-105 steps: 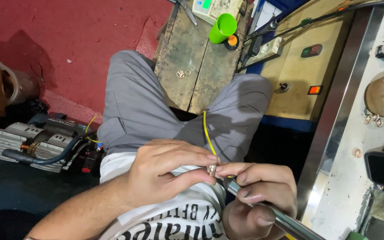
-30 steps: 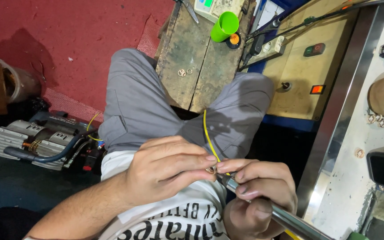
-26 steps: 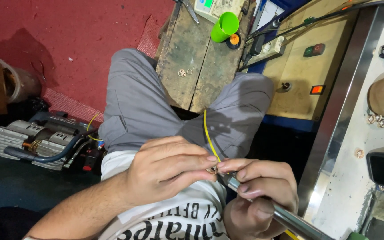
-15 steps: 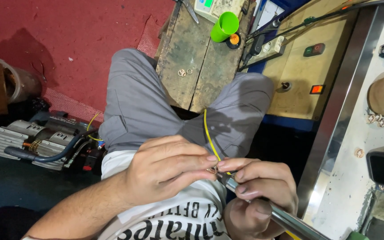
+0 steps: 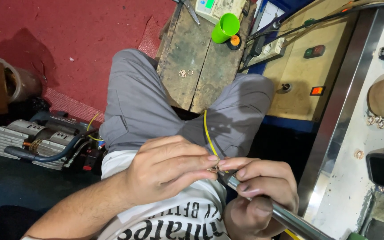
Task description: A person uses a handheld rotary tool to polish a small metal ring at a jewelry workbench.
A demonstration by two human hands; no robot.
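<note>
Over the lap, a small brass ring is pinched between the closed fingertips of the left hand, at the tip of a metal rod gripped in the fisted right hand. A yellow wire rises from the pinch. A steel bench edge lies close on the right; a wooden plank sits well clear beyond the knees.

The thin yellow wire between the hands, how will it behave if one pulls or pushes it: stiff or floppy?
The yellow wire probably holds its shape: it rises from the fingertips in a smooth arc without support. Being so thin, it likely bends easily under a push and weighs little. The left hand pinches it, so it may slip.
</note>
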